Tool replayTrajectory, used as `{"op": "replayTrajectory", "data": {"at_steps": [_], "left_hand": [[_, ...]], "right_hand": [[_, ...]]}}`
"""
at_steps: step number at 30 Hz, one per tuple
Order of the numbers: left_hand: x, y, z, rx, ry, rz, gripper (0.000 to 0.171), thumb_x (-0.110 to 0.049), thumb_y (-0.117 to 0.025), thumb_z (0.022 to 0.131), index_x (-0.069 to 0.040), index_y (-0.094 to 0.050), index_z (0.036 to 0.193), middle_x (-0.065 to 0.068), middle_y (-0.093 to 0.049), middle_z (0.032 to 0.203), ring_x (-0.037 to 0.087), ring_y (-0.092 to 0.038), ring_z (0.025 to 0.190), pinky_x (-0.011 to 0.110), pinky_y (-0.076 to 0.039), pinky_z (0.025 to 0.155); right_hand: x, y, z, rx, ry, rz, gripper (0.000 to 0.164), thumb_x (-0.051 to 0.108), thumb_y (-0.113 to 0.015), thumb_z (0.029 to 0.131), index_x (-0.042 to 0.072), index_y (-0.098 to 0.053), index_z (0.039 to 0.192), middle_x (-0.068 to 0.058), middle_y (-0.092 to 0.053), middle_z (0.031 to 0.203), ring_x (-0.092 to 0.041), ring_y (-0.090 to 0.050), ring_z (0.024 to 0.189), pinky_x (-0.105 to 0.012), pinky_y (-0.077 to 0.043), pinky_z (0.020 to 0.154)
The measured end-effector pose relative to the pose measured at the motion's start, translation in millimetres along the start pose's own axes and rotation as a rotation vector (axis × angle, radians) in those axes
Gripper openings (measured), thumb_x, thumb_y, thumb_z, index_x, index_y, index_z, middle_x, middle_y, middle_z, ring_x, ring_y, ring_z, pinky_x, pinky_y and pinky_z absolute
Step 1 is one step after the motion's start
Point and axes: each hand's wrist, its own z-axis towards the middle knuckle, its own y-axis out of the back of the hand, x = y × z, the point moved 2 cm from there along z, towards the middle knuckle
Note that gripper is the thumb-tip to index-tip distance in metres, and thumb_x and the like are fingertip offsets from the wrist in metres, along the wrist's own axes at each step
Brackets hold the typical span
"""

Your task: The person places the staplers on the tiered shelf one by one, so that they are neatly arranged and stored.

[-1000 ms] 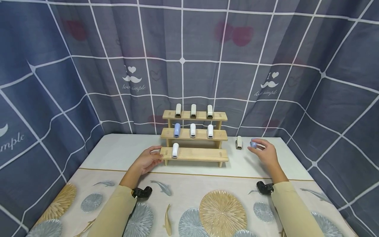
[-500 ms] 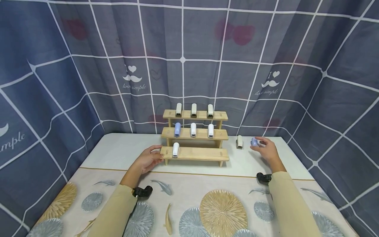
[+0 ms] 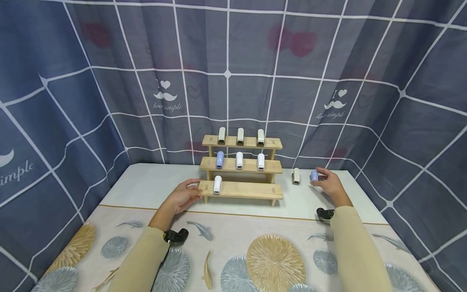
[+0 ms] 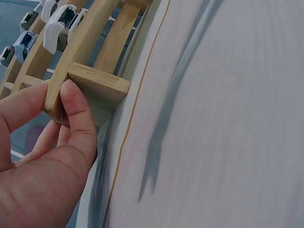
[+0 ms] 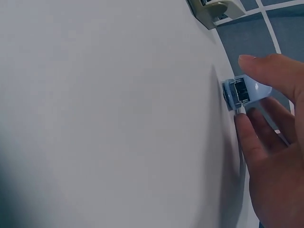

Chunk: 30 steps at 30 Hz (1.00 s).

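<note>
My left hand point(image 3: 184, 197) pinches the left end of the lowest step of a three-step wooden display stand point(image 3: 251, 190), thumb and fingers on the board end in the left wrist view. At the right, a small blue stapler point(image 3: 314, 175) stands upright on the white tabletop. My right hand point(image 3: 330, 184) is around it with fingers spread; in the right wrist view the thumb lies on one side of the blue stapler point(image 5: 244, 91) and a fingertip on the other, with slight gaps. A cream stapler point(image 3: 296, 176) stands left of it.
Three cream staplers point(image 3: 240, 136) stand on the top step. The middle step bears a blue stapler point(image 3: 220, 160) and two white ones point(image 3: 239, 160). One white stapler point(image 3: 217, 184) sits at the bottom step's left. A checked curtain point(image 3: 204, 97) surrounds the table; a patterned cloth point(image 3: 233, 235) covers its front.
The blue stapler at the right, tilted between my right fingers before, now stands upright on the table, and the fingers have loosened around it. My left hand keeps its place on the stand.
</note>
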Motion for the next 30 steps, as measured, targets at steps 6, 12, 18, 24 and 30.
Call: {"op": "replayTrajectory", "data": {"at_steps": [6, 12, 18, 24, 30], "left_hand": [[0.5, 1.6, 0.3, -0.003, 0.001, 0.002, 0.064, 0.009, -0.058, 0.097, 0.002, -0.031, 0.155, 0.008, -0.063, 0.109, 0.011, -0.068, 0.086, 0.019, -0.061, 0.076], [0.9, 1.1, 0.3, 0.002, -0.003, -0.001, 0.064, 0.01, -0.058, 0.097, 0.003, -0.031, 0.154, 0.008, -0.064, 0.108, 0.012, -0.068, 0.086, 0.019, -0.061, 0.076], [0.8, 1.0, 0.9, -0.007, 0.001, 0.016, 0.063, 0.009, -0.058, 0.097, 0.002, -0.033, 0.154, 0.006, -0.064, 0.107, 0.011, -0.068, 0.086, 0.019, -0.061, 0.076], [1.5, 0.1, 1.6, -0.009, 0.003, 0.014, 0.062, 0.009, -0.058, 0.097, 0.002, -0.033, 0.154, 0.006, -0.065, 0.107, 0.011, -0.068, 0.085, 0.02, -0.061, 0.076], [1.4, 0.0, 0.8, -0.017, 0.004, 0.011, 0.063, 0.009, -0.058, 0.097, 0.002, -0.033, 0.154, 0.007, -0.064, 0.108, 0.012, -0.068, 0.086, 0.019, -0.06, 0.075]], "right_hand": [[1.4, -1.8, 3.1, 0.031, -0.015, 0.013, 0.081, 0.01, -0.075, 0.092, 0.002, -0.031, 0.159, -0.031, -0.043, 0.154, -0.048, -0.044, 0.141, -0.058, -0.045, 0.113], [-0.9, -1.8, 4.0, 0.025, -0.01, -0.011, 0.08, 0.007, -0.075, 0.091, 0.001, -0.033, 0.158, -0.031, -0.041, 0.155, -0.048, -0.044, 0.14, -0.059, -0.045, 0.113], [-1.8, -1.3, 4.3, 0.039, -0.019, 0.009, 0.079, 0.006, -0.073, 0.091, 0.001, -0.032, 0.159, -0.03, -0.038, 0.158, -0.048, -0.044, 0.141, -0.059, -0.044, 0.114], [-4.1, -1.0, 5.7, 0.038, -0.026, -0.011, 0.08, 0.008, -0.075, 0.091, 0.0, -0.033, 0.158, -0.029, -0.04, 0.157, -0.047, -0.046, 0.14, -0.057, -0.046, 0.113], [-4.1, -1.6, 2.6, 0.004, 0.021, -0.052, 0.078, 0.01, -0.077, 0.09, -0.002, -0.037, 0.155, -0.03, -0.046, 0.152, -0.046, -0.052, 0.134, -0.049, -0.053, 0.105]]}}
